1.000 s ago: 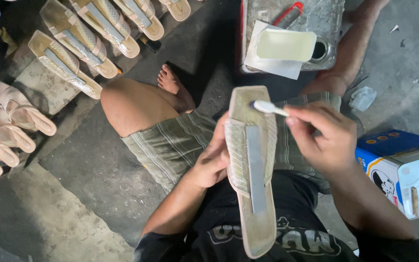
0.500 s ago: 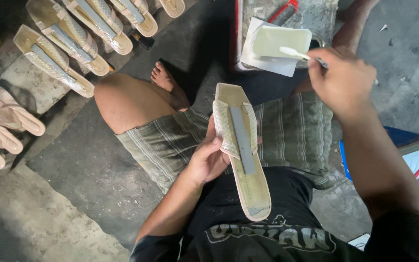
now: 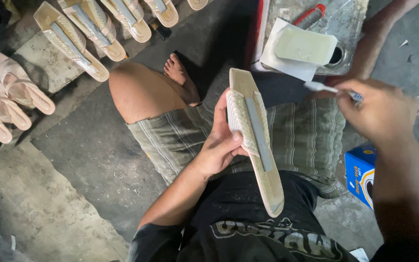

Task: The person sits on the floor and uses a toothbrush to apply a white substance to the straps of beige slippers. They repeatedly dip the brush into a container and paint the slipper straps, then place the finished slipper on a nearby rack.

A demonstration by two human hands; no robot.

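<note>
Head camera, looking down: a seated person in striped olive-green shorts (image 3: 180, 140) holds a beige woven-strap sandal sole with a grey strip down its middle (image 3: 254, 138) over the lap, sole side up, its heel end towards the body. The left hand (image 3: 219, 145) has its grip closed around the sandal's left edge, thumb pressed on the woven strap and fingers wrapped behind. The right hand (image 3: 379, 114), to the right of the sandal and apart from it, is closed in a pinch on a small white-tipped brush with a dark handle (image 3: 328, 90), whose tip points left towards the sandal's toe end without touching it.

Beyond the sandal's toe end stands a scuffed grey metal can with a red edge (image 3: 350, 19); on top of it lie a sheet of white paper (image 3: 280, 60) and a pale yellowish slab (image 3: 306, 46) beside the can's round opening, and a red-handled tool (image 3: 309, 17) rests farther back. A blue and white cardboard box (image 3: 360, 172) sits on the grey concrete floor (image 3: 83, 155) to the right of the sandal, partly hidden behind the right forearm. Well to the left of the sandal, rows of beige sandals with grey strips (image 3: 88, 29) lie sole up on the floor, with pale pink strapped sandals (image 3: 10, 92) farther left. The person's bare foot (image 3: 183, 77) rests just left of the sandal's toe end.
</note>
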